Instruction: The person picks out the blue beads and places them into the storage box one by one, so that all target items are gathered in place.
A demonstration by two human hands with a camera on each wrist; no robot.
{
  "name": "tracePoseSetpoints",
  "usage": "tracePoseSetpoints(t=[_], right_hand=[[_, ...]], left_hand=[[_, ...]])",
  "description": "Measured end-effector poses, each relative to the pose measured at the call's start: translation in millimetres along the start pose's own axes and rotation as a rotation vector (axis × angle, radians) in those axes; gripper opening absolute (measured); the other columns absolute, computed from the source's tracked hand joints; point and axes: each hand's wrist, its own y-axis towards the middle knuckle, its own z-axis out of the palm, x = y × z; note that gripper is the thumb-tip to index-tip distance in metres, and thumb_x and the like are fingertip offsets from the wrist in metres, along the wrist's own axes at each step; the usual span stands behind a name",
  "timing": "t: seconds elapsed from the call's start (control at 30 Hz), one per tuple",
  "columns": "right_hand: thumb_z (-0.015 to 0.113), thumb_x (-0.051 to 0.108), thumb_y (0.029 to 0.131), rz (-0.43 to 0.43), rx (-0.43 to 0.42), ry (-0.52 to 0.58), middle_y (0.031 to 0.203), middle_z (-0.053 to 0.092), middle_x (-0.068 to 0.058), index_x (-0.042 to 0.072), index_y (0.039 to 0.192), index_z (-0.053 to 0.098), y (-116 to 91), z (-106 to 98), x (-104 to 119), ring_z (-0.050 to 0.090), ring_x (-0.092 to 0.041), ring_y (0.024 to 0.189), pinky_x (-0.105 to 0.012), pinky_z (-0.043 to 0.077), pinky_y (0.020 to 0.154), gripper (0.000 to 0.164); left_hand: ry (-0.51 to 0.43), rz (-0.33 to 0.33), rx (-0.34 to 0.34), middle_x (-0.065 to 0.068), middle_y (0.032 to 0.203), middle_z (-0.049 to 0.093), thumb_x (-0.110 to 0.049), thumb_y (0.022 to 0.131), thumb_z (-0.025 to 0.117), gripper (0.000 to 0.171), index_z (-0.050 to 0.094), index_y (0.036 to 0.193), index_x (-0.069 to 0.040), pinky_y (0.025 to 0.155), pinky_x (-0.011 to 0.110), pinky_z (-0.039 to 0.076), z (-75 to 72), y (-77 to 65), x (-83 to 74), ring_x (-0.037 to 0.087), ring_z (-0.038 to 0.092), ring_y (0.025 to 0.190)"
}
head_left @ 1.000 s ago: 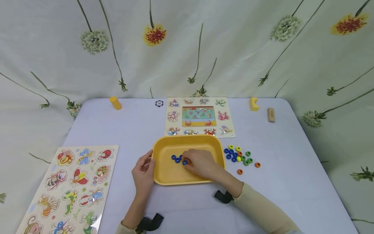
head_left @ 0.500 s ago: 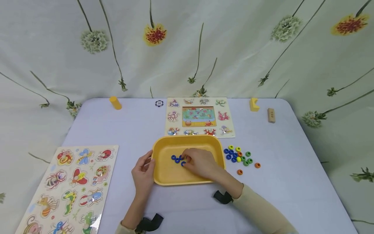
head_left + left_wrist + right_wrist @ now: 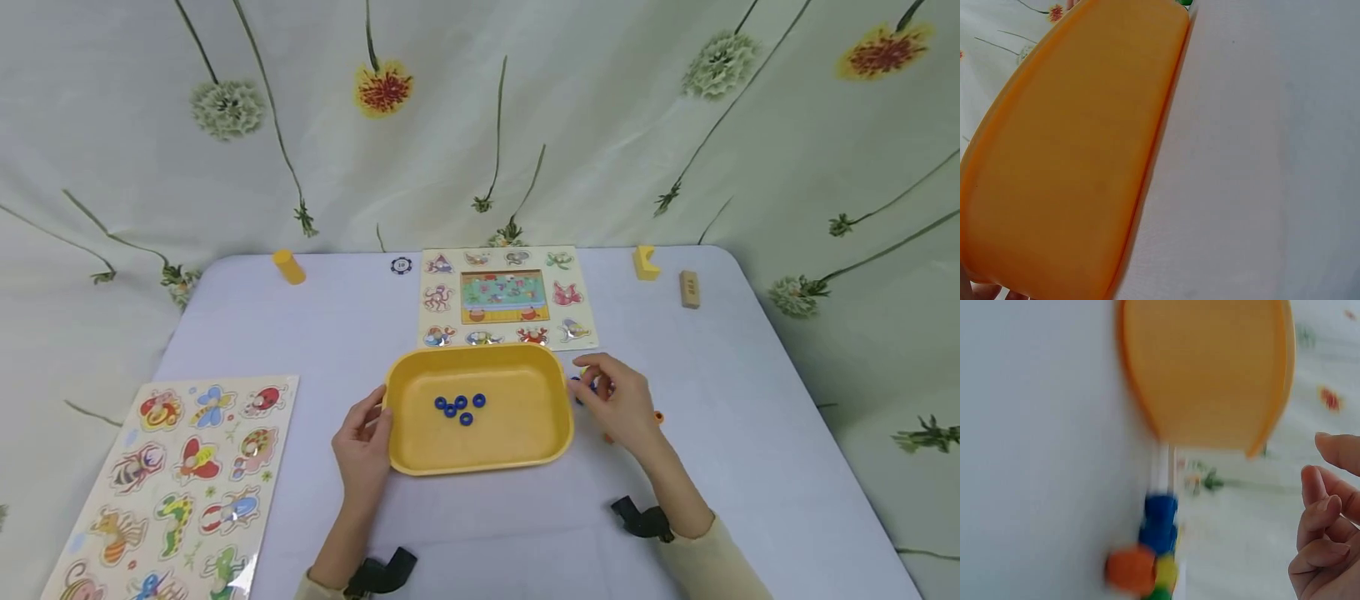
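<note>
My left hand (image 3: 363,446) holds the left rim of a yellow plastic tray (image 3: 517,437), fingers along its outer side; in the left wrist view only fingertips show at the lower left corner. Several blue ring-shaped beads (image 3: 451,410) lie in the middle of the tray. Just beyond the tray's right end, my right hand (image 3: 621,408) hovers over the loose bead pile, hiding most of it. Its thumb and forefinger are apart, nothing between them. Below it in the right wrist view are blurred blue beads (image 3: 1159,534), an orange bead (image 3: 1130,569) and a yellow bead (image 3: 1166,572).
Behind the tray lies a sea-animal puzzle board (image 3: 506,296); an insect puzzle board (image 3: 176,492) is at the left. Along the far edge are a yellow cylinder (image 3: 288,267), a poker chip (image 3: 401,265), a notched yellow block (image 3: 646,263) and a wooden block (image 3: 689,289).
My right hand has let go of a blue bead in the tray and moved right, out over the bead pile. The left hand stays at the tray's rim.
</note>
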Motion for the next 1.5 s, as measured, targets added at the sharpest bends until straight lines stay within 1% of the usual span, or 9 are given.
tracePoseSetpoints(t=[0.1, 0.23, 0.43, 0.57, 0.73, 0.97, 1.13, 1.37, 1.5], right_hand=[[0.070, 0.016, 0.075, 0.079, -0.079, -0.034, 0.069, 0.054, 0.006, 0.013, 0.098, 0.062, -6, -13, -17, 0.038, -0.009, 0.051, -0.019, 0.032, 0.042, 0.025], [0.071, 0.016, 0.075, 0.156, -0.106, -0.056, 0.068, 0.052, 0.005, 0.012, 0.098, 0.061, -14, -19, -31, 0.037, -0.010, 0.052, -0.023, 0.031, 0.041, 0.026], [0.071, 0.025, 0.075, 0.216, 0.021, -0.074, 0.068, 0.053, 0.006, 0.011, 0.098, 0.062, -25, -17, -41, 0.040, -0.010, 0.052, -0.020, 0.033, 0.042, 0.029], [0.072, 0.023, 0.073, 0.260, 0.099, -0.072, 0.070, 0.053, 0.004, 0.011, 0.097, 0.062, -30, -11, -47, 0.041, -0.011, 0.051, -0.019, 0.034, 0.041, 0.029], [0.074, 0.021, 0.071, 0.297, 0.123, -0.106, 0.069, 0.052, 0.004, 0.011, 0.093, 0.063, -32, -4, -51, 0.041, -0.011, 0.051, -0.020, 0.035, 0.042, 0.027], [0.075, 0.024, 0.069, 0.244, 0.116, -0.282, 0.068, 0.050, 0.004, 0.013, 0.087, 0.064, -32, 0, -50, 0.040, -0.011, 0.055, -0.021, 0.032, 0.046, 0.024], [0.073, 0.027, 0.071, 0.225, 0.136, -0.356, 0.067, 0.048, 0.004, 0.013, 0.087, 0.065, -31, 4, -49, 0.040, -0.011, 0.059, -0.022, 0.031, 0.049, 0.023], [0.071, 0.020, 0.074, 0.155, 0.011, -0.209, 0.067, 0.050, 0.006, 0.013, 0.092, 0.062, -18, -7, -33, 0.039, -0.010, 0.052, -0.020, 0.031, 0.041, 0.022], [0.070, 0.021, 0.076, 0.090, 0.028, -0.147, 0.068, 0.053, 0.007, 0.016, 0.095, 0.059, -2, -6, -10, 0.039, -0.008, 0.051, -0.019, 0.033, 0.041, 0.022]], left_hand=[[0.002, -0.012, 0.002, 0.015, 0.107, 0.060, -0.002, 0.084, 0.055, 0.030, 0.059, 0.114, -0.001, 0.071, 0.010, 0.047, -0.7, 0.2, 0.8, 0.012, 0.054, 0.086], [0.009, -0.020, -0.001, 0.015, 0.107, 0.059, -0.003, 0.085, 0.055, 0.029, 0.059, 0.114, -0.001, 0.070, 0.010, 0.047, -0.5, -0.8, 0.8, 0.010, 0.053, 0.086], [0.023, -0.025, -0.004, 0.015, 0.107, 0.059, -0.002, 0.085, 0.055, 0.030, 0.059, 0.114, -0.002, 0.069, 0.010, 0.048, 0.1, -0.7, 1.4, 0.006, 0.053, 0.085], [0.013, -0.011, -0.002, 0.018, 0.107, 0.059, 0.002, 0.084, 0.054, 0.030, 0.059, 0.114, 0.000, 0.068, 0.010, 0.048, 0.7, 0.0, 1.1, 0.001, 0.052, 0.083], [0.004, -0.006, 0.001, 0.018, 0.107, 0.059, 0.001, 0.084, 0.054, 0.030, 0.059, 0.113, 0.000, 0.068, 0.010, 0.048, 1.1, -0.1, 0.7, 0.007, 0.053, 0.084], [0.007, -0.009, 0.002, 0.018, 0.107, 0.058, 0.004, 0.083, 0.053, 0.031, 0.059, 0.114, 0.000, 0.070, 0.010, 0.048, 0.6, 0.4, 1.7, -0.001, 0.051, 0.084], [-0.014, -0.012, -0.002, 0.018, 0.107, 0.058, 0.004, 0.083, 0.054, 0.031, 0.059, 0.114, 0.000, 0.070, 0.010, 0.048, 0.2, 0.0, 2.1, 0.003, 0.053, 0.084], [-0.018, -0.007, 0.001, 0.017, 0.108, 0.059, 0.002, 0.083, 0.055, 0.030, 0.059, 0.113, 0.001, 0.070, 0.010, 0.048, 0.7, 0.4, 2.4, 0.009, 0.054, 0.086], [-0.027, -0.002, -0.002, 0.017, 0.107, 0.059, 0.001, 0.084, 0.054, 0.030, 0.059, 0.113, 0.001, 0.070, 0.010, 0.048, 0.2, 0.6, 2.4, 0.014, 0.054, 0.087]])
